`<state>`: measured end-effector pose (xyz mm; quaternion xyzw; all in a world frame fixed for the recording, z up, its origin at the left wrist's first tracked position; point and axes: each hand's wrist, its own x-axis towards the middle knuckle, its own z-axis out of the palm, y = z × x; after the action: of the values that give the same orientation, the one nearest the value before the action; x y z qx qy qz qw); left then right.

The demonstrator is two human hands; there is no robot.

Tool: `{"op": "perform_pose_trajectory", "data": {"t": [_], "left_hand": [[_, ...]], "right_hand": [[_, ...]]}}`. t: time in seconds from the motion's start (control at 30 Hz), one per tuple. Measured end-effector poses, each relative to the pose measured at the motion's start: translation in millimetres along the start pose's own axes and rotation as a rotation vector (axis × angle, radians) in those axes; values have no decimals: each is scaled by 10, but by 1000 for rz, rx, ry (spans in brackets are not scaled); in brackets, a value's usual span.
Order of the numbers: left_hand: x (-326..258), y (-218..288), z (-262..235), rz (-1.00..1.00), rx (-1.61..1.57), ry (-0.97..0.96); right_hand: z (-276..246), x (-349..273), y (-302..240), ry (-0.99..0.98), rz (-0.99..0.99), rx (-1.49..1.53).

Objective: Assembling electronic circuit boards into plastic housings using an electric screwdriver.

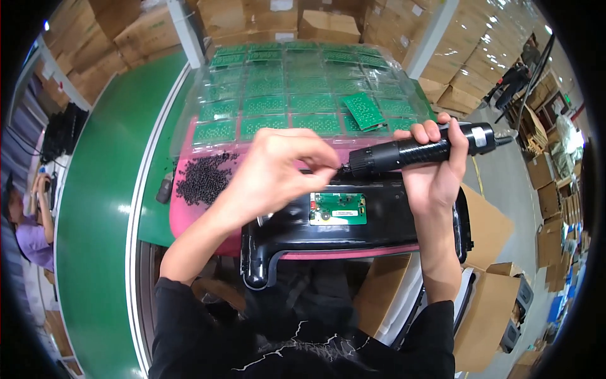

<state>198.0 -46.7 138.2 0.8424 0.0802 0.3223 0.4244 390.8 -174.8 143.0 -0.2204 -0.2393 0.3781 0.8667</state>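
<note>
My right hand (435, 151) is wrapped round a black electric screwdriver (391, 156), held almost level with its tip to the left. At that tip, the thumb and fingers of my left hand (287, 161) are pinched together; what lies between them is too small to make out. Below both hands lies a glossy black plastic housing (385, 211) with a rounded arm at its left end. A small green circuit board (339, 208) sits in a recess in its middle. Left of the housing, small black screws (203, 179) are heaped on a pink mat (183, 218).
Clear plastic trays (271, 85) with rows of green circuit boards stand behind the housing, one loose board (364, 112) lying tilted on top. Open cardboard boxes (489, 316) are at the lower right. Another person (35, 230) sits at the far left. Stacked cartons (328, 26) line the back.
</note>
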Motion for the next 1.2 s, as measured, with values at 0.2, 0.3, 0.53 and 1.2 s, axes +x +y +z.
{"op": "perform_pose_trajectory", "data": {"t": [0.2, 0.3, 0.53, 1.2], "left_hand": [[-28, -88, 133, -63, -234, -58], [-73, -140, 93, -204, -504, -63], [-11, -120, 113, 37, -328, -63], [3370, 1689, -1462, 784, 618, 560]], "right_hand": [[49, -210, -123, -102, -43, 46], [114, -247, -71, -140, -52, 31], [274, -230, -96, -229, -183, -46], [-2, -444, -429, -122, -230, -180]]}}
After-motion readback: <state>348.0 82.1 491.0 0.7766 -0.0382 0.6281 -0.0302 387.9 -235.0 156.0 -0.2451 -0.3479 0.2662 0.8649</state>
